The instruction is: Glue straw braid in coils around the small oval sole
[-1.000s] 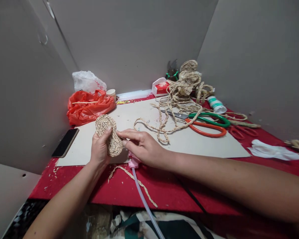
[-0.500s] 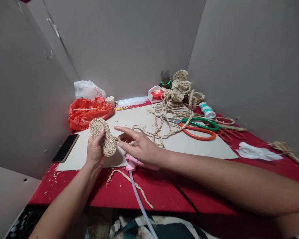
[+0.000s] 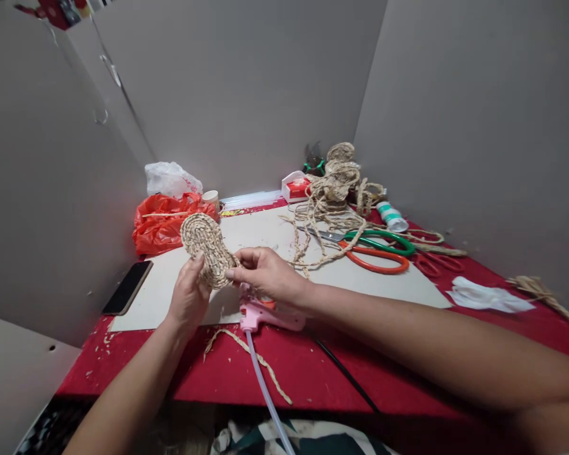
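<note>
A sole-shaped piece of coiled, braided straw cord [image 3: 208, 246] is held up above the white board [image 3: 227, 309]. My left hand [image 3: 189, 291] grips its lower left edge, thumb on the near face. On the other side, my right hand [image 3: 265, 272] pinches its lower right edge between thumb and fingers; the fingertips behind the piece are hidden. Under my right hand lies a pink hot glue gun [image 3: 272, 318], with a translucent glue stick [image 3: 260, 373] sticking out toward me. A short loose braid [image 3: 256, 357] rests on the red cloth beside it.
Green-and-orange-handled scissors [image 3: 379, 253] lie on the board near a heap of braided cord [image 3: 334, 180]. A phone [image 3: 129, 287] and a red plastic bag [image 3: 159, 230] are at left. White tissue [image 3: 488, 296] lies at right. Grey panels [image 3: 241, 95] wall the table in.
My right hand has closed in on the piece's right edge, its fingers now pinching there instead of extended. The straw piece has shifted slightly right. The camera view has tilted a little.
</note>
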Demonstrator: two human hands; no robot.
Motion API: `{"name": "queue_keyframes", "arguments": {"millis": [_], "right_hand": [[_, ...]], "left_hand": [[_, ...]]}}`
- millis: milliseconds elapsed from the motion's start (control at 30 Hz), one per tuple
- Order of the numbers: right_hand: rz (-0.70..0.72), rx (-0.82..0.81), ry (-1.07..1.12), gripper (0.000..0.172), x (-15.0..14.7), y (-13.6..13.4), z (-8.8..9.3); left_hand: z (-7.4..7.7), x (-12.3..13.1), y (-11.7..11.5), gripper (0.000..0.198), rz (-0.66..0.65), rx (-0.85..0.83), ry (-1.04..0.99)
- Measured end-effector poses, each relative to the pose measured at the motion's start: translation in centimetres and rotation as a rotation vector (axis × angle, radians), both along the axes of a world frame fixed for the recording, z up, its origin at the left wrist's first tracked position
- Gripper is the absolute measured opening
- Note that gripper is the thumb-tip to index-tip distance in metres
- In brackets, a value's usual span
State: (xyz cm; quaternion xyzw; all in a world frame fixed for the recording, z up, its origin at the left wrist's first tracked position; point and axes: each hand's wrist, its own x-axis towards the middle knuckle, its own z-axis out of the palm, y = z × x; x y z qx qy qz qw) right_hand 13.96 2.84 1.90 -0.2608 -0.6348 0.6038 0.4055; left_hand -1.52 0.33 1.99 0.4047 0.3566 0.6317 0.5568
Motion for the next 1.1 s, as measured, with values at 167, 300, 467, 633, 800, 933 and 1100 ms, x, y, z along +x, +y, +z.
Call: {"name": "queue_keyframes", "arguments": {"millis": [167,300,467,633,800,933,1100], "right_hand": [[0.093,-0.014,-0.012,0.023,0.3,0.3,0.4],[0.083,0.117,-0.097,0.02,0.4,0.8,0.6],[-0.211,0.543,-0.455,0.034,3.3,0.6,2.6],[0.082,0.697,-1.116,0.033,6.3,-2.7,3.4],[0.084,0.772,-1.228,0.023,5.8,-5.1,0.5],[0.017,0.772,-1.179,0.021,5.2,-4.7,-0.7],[0.165,0.512,-0.899,0.025,6.6,-3.1,1.4]], "left_hand": [[0.0,0.0,-0.1,0.032,-0.128,0.014,0.109],[0.4,-0.1,0.1,0.032,-0.073,-0.013,0.092],[1.7,-1.7,1.3,0.029,0.17,-0.061,0.016],[2.7,-3.3,2.6,0.027,0.303,-0.046,0.022],[2.0,-2.8,3.4,0.031,0.274,0.011,0.091],[1.8,-2.2,3.2,0.031,0.271,0.036,0.124],[3.5,-3.5,3.1,0.025,0.41,0.232,0.332]]}}
